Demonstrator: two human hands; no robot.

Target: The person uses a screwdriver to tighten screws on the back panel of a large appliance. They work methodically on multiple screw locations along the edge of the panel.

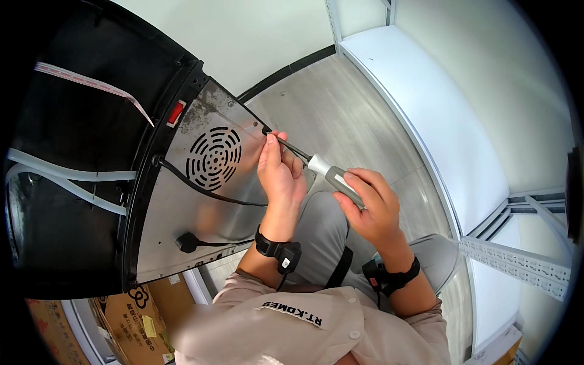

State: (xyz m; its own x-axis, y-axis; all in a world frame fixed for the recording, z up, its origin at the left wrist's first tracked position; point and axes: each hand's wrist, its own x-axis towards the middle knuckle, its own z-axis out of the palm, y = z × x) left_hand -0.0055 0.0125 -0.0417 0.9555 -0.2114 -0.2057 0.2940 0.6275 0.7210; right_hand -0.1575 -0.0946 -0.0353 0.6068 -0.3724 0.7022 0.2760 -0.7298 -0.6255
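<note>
My right hand is wrapped round the grey and white handle of a screwdriver. Its long dark shaft slants up and left to the edge of a metal panel on a black-framed machine. Beside that edge my left hand pinches the shaft close to its tip with thumb and fingers. The tip meets a small dark fitting at the panel's edge; whether a screw sits there is hidden. A round slotted vent is cut into the panel, left of my left hand.
A black cord runs across the panel, and a plug rests lower down. A red switch, ribbon cable and pale tubes are on the machine. Cardboard boxes stand lower left, white shelving right.
</note>
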